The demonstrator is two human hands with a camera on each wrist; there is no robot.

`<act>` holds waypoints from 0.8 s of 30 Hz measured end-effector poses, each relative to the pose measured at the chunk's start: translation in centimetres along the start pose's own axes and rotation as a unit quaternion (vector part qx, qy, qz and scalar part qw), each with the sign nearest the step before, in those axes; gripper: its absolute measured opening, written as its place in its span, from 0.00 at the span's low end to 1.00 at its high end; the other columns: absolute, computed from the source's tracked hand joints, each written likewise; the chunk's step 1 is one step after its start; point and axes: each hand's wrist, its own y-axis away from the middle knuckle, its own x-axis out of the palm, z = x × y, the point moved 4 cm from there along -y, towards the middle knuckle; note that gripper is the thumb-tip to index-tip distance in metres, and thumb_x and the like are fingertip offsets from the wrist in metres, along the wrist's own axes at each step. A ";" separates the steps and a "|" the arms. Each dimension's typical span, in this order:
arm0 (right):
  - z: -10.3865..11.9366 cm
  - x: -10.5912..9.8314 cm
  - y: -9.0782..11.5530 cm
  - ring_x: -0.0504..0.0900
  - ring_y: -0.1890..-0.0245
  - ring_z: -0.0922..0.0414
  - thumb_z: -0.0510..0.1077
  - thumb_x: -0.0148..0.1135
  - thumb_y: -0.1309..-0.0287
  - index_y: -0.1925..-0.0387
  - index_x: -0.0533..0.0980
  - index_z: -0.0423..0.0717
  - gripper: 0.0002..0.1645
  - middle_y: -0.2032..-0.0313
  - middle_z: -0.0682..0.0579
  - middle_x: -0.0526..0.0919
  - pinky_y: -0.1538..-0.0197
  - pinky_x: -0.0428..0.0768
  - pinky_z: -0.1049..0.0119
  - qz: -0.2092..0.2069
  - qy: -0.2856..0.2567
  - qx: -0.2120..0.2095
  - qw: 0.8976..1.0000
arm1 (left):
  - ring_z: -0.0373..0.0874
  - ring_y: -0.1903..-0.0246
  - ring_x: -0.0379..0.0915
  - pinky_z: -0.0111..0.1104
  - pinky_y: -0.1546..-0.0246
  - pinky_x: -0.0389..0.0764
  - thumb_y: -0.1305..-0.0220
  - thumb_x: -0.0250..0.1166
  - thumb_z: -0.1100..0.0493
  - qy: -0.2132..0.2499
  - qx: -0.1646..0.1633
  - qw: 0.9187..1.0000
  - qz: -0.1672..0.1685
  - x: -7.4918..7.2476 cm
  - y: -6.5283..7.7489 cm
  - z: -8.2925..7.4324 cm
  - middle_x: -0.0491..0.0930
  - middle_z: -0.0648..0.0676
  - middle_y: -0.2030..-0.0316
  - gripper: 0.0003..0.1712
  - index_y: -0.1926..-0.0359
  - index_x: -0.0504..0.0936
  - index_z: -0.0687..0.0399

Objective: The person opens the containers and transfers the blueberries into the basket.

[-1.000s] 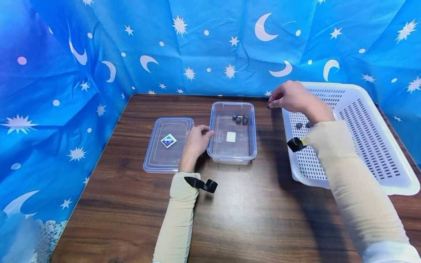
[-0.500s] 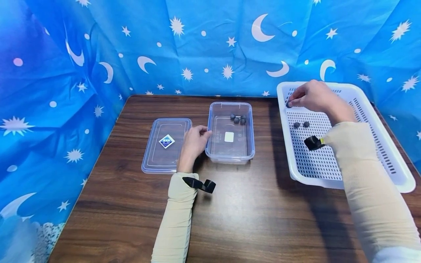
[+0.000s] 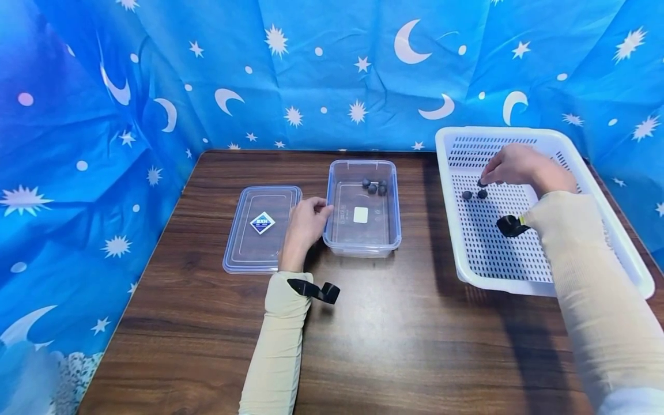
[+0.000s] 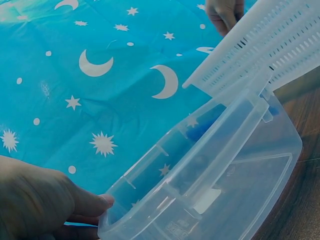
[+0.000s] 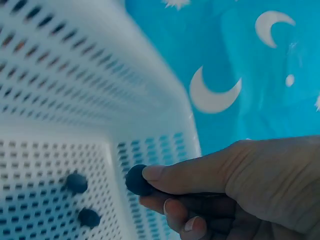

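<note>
My right hand (image 3: 526, 167) is inside the white slotted basket (image 3: 469, 271) and pinches a blueberry (image 5: 135, 180) between thumb and fingers. Below it, two blueberries (image 5: 76, 183) lie apart on the basket floor in the right wrist view. At the table's middle stands an uncovered clear plastic container (image 3: 363, 249) with a bluish rim. Several blueberries (image 3: 372, 188) are grouped near its far right corner. With thumb and fingers, my left hand (image 3: 307, 222) holds the left rim of this container; the left wrist view shows the thumb (image 4: 102, 200) on the edge.
A clear lid (image 3: 249, 242) with a blue and white diamond label lies flat left of the container, partly behind the left hand. Brown wood tabletop (image 3: 410, 323) runs between container and basket. A blue cloth (image 3: 311, 75) with moons and stars hangs along the back and left.
The right hand has moved rightward from outside the basket's left rim, over it and down inside, carrying the blueberry. The left hand stays at the container's rim.
</note>
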 end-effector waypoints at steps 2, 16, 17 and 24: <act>-0.6 0.5 -0.4 0.72 0.57 0.40 0.45 0.61 0.40 0.54 0.79 0.33 0.19 0.56 0.33 0.79 0.57 0.72 0.45 0.011 0.003 -0.001 1.000 | 0.46 0.59 0.76 0.39 0.54 0.77 0.31 0.58 0.53 0.000 -0.003 1.000 0.002 0.0 0.0 0.1 0.82 0.54 0.58 0.18 0.46 0.80 0.58; -2.8 3.1 -2.7 0.66 0.83 0.61 0.37 0.62 0.50 0.77 0.78 0.40 0.04 0.87 0.57 0.66 0.75 0.65 0.67 0.080 0.023 0.024 0.996 | 0.46 0.59 0.76 0.38 0.54 0.76 0.32 0.59 0.54 -0.005 0.003 1.000 -0.004 -0.1 0.0 0.0 0.83 0.55 0.58 0.17 0.47 0.80 0.57; -2.9 3.2 -2.7 0.67 0.83 0.60 0.37 0.62 0.50 0.77 0.78 0.40 0.04 0.86 0.56 0.67 0.75 0.65 0.67 0.082 0.021 0.030 0.996 | 0.46 0.59 0.76 0.38 0.54 0.76 0.32 0.58 0.54 -0.004 0.003 1.000 -0.003 -0.1 0.0 0.0 0.83 0.55 0.58 0.17 0.47 0.80 0.57; -3.0 3.3 -2.9 0.62 0.86 0.63 0.38 0.60 0.49 0.85 0.73 0.45 0.12 0.88 0.58 0.64 0.78 0.61 0.70 0.090 0.031 0.010 0.995 | 0.46 0.58 0.76 0.38 0.53 0.76 0.32 0.59 0.55 -0.002 0.002 1.000 -0.002 -0.1 0.1 -0.1 0.83 0.55 0.58 0.17 0.47 0.80 0.58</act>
